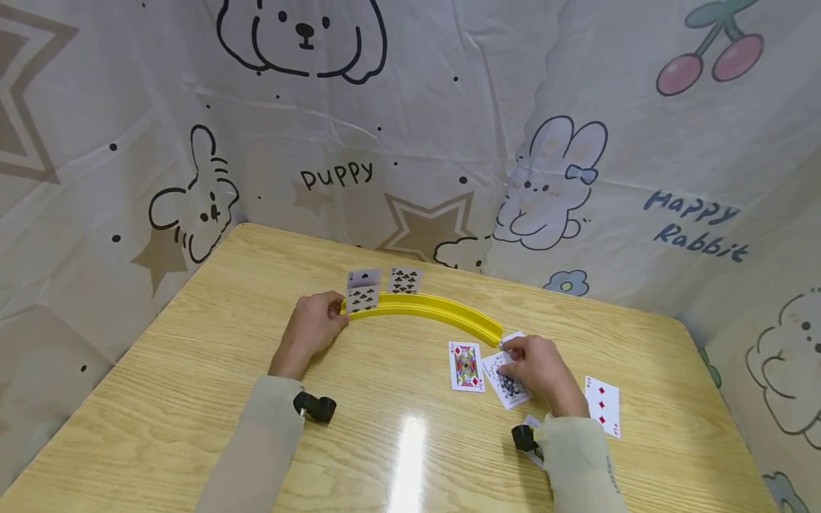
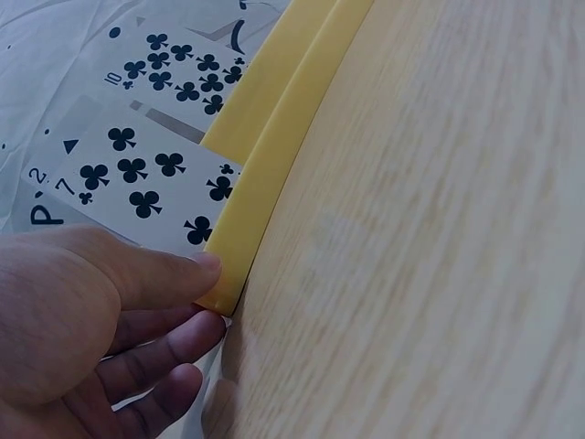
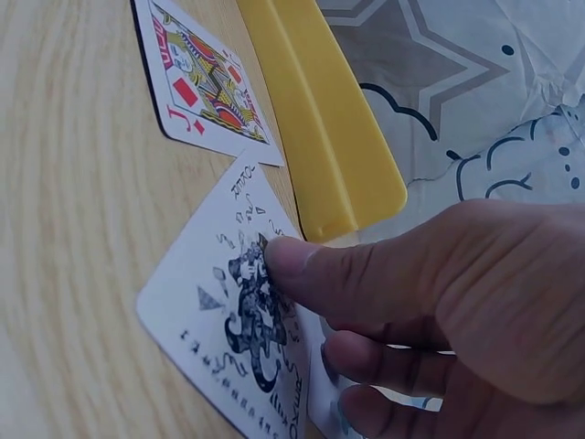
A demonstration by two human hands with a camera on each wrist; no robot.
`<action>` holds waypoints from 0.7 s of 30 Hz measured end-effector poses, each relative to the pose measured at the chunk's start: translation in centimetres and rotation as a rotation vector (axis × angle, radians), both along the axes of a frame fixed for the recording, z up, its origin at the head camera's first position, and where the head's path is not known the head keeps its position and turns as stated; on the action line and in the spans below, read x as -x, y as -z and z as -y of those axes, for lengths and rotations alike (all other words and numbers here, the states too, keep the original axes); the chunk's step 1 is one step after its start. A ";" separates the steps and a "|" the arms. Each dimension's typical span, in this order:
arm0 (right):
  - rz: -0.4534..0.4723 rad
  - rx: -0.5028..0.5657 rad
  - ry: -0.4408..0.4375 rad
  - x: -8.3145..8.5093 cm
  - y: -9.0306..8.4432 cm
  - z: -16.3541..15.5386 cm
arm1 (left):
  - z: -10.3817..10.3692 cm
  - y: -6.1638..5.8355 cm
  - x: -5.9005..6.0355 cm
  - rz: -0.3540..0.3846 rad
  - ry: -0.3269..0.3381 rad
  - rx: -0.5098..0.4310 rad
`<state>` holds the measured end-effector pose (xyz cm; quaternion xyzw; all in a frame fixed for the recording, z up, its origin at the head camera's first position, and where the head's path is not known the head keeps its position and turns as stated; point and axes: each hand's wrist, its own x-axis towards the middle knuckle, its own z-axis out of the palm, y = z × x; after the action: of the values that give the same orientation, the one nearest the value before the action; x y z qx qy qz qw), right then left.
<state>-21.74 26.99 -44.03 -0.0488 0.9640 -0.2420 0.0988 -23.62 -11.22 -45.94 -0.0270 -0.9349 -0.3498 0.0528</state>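
step: picking up joker, lying right-centre beside jack | right hand pinching joker | left hand gripping rack left end | next likely: lifting joker, slotting upright beside clubs

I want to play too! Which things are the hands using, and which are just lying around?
In use: left hand steadying the yellow rack; right hand pinching the joker; club cards standing in the rack.

Lying about: jack of diamonds, diamond card, table.
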 end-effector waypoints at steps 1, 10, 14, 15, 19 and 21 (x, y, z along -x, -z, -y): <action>0.002 -0.003 -0.002 0.0 0.0 0.0 | 0.0 0.0 0.0 0.004 -0.002 -0.001; 0.045 -0.014 0.010 0.0 -0.1 0.2 | -0.1 0.1 0.1 0.023 -0.017 -0.002; 0.034 -0.009 0.009 0.1 0.0 0.1 | -0.1 0.2 0.2 0.026 -0.016 -0.002; 0.035 -0.007 0.016 0.1 0.1 0.1 | -0.1 0.2 0.2 0.030 -0.016 -0.002; 0.037 0.000 0.032 0.1 0.1 0.2 | 0.0 0.2 0.2 0.038 -0.014 0.001; 0.032 0.003 0.036 0.0 0.1 0.2 | 0.0 0.3 0.2 0.038 -0.013 0.001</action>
<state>-21.77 26.80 -44.16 -0.0279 0.9627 -0.2458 0.1099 -23.80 -11.19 -46.20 -0.0143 -0.9362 -0.3493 0.0370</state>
